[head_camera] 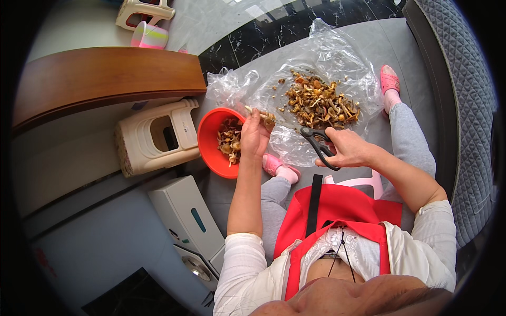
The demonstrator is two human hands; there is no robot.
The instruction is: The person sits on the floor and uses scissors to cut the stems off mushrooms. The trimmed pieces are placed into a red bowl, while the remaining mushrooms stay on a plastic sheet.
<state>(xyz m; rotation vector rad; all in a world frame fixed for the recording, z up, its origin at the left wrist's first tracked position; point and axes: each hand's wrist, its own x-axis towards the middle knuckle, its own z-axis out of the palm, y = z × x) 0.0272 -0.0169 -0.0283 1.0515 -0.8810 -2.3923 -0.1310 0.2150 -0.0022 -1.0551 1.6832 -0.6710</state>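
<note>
My left hand (pixel 256 134) holds a mushroom (pixel 267 119) by its pale stem, above the right rim of a red plastic bowl (pixel 208 164). Cut mushrooms (pixel 229 142) lie inside the bowl. In my right hand (pixel 348 149) is a pair of black-handled scissors (pixel 316 144), its blades pointing left at the mushroom's cap. Whether the blades touch the cap cannot be told. Beyond both hands, a heap of brown mushrooms (pixel 322 102) is spread on a clear plastic sheet (pixel 355 67) on the floor.
A cream plastic stool (pixel 158 138) lies on its side left of the bowl, below a wooden furniture edge (pixel 118 69). White boxy containers (pixel 189 213) stand nearer. Quilted grey upholstery (pixel 458 98) borders the right. My pink shoes (pixel 390 81) flank the sheet. A small bucket (pixel 150 35) is at upper left.
</note>
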